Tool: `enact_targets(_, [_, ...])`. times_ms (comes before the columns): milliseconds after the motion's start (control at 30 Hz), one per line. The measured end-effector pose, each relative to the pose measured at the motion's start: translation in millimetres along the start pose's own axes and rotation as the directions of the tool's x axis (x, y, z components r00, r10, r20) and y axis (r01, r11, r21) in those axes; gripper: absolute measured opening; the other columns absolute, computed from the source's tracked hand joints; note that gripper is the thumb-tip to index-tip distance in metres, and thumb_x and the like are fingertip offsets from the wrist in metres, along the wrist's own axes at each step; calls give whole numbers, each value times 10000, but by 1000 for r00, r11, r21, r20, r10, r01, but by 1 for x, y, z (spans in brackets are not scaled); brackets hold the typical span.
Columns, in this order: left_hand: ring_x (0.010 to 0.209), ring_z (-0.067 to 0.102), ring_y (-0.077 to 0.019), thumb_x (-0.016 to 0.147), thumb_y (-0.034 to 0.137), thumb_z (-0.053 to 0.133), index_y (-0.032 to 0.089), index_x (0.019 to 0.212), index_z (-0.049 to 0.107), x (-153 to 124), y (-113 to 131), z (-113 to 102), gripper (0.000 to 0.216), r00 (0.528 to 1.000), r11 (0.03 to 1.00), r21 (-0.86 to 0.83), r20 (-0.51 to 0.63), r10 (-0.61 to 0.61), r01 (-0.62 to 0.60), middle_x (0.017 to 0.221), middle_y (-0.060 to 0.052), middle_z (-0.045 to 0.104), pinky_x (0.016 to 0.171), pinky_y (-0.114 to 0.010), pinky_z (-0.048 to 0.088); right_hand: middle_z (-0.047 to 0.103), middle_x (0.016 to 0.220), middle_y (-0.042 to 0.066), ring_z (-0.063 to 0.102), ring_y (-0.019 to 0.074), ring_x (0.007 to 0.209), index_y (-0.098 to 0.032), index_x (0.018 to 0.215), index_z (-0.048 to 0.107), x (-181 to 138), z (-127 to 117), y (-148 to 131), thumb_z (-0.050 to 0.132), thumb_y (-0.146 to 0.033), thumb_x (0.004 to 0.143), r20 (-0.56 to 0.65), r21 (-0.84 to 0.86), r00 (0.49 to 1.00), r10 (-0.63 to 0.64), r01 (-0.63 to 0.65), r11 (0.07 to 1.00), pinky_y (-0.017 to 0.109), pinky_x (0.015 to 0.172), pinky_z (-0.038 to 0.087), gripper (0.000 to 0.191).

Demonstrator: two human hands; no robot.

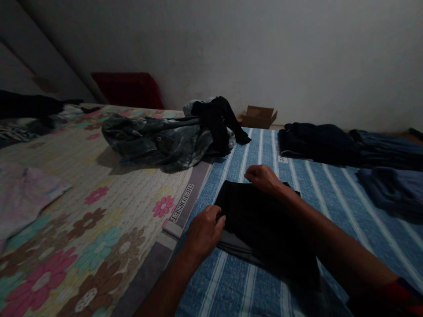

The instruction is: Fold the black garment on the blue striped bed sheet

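The left hand (204,232) pinches the near left edge of a folded black garment (261,220), fingers curled shut on the cloth. The right hand (263,178) rests on its far edge, fingers bent (whether they grip is unclear). The garment lies on a blue striped sheet (333,207); beyond the fingertips sits a rumpled clothes heap (172,138).

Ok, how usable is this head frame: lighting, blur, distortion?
Head view: dim and underexposed; the black garment under the left hand and right hand loses its fold detail; the far dark clothes merge into shadow; wide-angle stretch towards the edges; no glare; slightly soft throughout.
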State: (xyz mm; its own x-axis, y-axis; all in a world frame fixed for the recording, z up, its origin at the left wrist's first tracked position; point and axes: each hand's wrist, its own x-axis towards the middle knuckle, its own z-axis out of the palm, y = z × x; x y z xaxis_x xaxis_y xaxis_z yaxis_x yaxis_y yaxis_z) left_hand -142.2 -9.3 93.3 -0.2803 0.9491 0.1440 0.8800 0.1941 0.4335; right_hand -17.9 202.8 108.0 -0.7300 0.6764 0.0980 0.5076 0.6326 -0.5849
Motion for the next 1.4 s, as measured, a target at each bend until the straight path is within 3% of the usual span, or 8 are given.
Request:
enact_targets(200, [676, 625, -189, 854, 420, 494, 150, 961, 571, 27, 7, 1, 300, 972, 976, 14, 85, -219, 218, 749, -57, 651, 571, -269, 413, 597, 663, 21, 560, 169, 620, -217, 743, 581, -76, -5, 10, 459, -325, 855, -181, 24, 983, 13, -9, 1000, 261, 597, 369, 197])
enact_targets(467, [733, 646, -250, 733, 435, 621, 97, 979, 578, 59, 5, 10, 420, 927, 938, -25, 167, -337, 345, 775, -107, 669, 553, -291, 415, 625, 735, 88, 578, 199, 690, -232, 774, 562, -158, -3, 20, 412, -312, 879, -450, -5, 893, 9, -13, 1000, 311, 661, 435, 200])
enact_targets(700, [847, 642, -300, 519, 499, 758, 66, 1090, 549, 66, 2, 11, 746, 875, 846, -236, 201, -440, 479, 888, -134, 676, 622, -324, 464, 628, 761, 55, 580, 165, 774, -155, 874, 579, -190, 17, -3, 471, -62, 857, -551, -198, 725, -413, 367, 909, 307, 726, 458, 144])
enact_targets(967, [689, 631, -240, 458, 401, 780, 136, 724, 609, 72, 15, 8, 412, 879, 813, -348, 283, -383, 466, 702, -52, 658, 537, -283, 437, 628, 802, 86, 578, 167, 821, -129, 847, 572, -204, 40, -32, 374, -25, 860, -500, -155, 680, -537, 539, 828, 311, 751, 487, 223])
enact_targets(1067, [572, 601, -193, 478, 350, 767, 148, 669, 592, 73, 19, 7, 329, 873, 739, -474, 346, -344, 479, 611, -16, 626, 482, -266, 420, 640, 916, 98, 569, 183, 971, -122, 896, 576, -208, 53, -48, 372, -92, 906, -352, -152, 699, -622, 614, 775, 311, 869, 472, 207])
enact_targets(1200, [532, 591, -171, 471, 238, 753, 150, 663, 604, 71, 25, 6, 259, 861, 642, -574, 363, -357, 508, 584, -6, 631, 478, -254, 430, 546, 1240, 136, 435, 261, 1219, -128, 1144, 527, -208, 76, -52, 456, -221, 919, -159, -326, 829, -537, 469, 821, 397, 995, 398, 253])
enact_targets(1300, [519, 588, -167, 468, 178, 724, 145, 643, 607, 71, 31, 7, 212, 856, 608, -602, 346, -384, 517, 570, -13, 636, 466, -244, 425, 482, 1319, 165, 366, 302, 1277, -129, 1242, 463, -208, 90, -47, 500, -236, 902, -160, -431, 873, -460, 358, 828, 414, 978, 407, 359])
enact_targets(1400, [511, 586, -166, 492, 187, 690, 150, 649, 594, 73, 37, 7, 188, 856, 578, -634, 341, -389, 515, 555, -9, 628, 464, -245, 430, 489, 1313, 160, 378, 303, 1268, -134, 1236, 466, -208, 96, -45, 497, -255, 902, -178, -449, 863, -473, 357, 819, 414, 970, 411, 357])
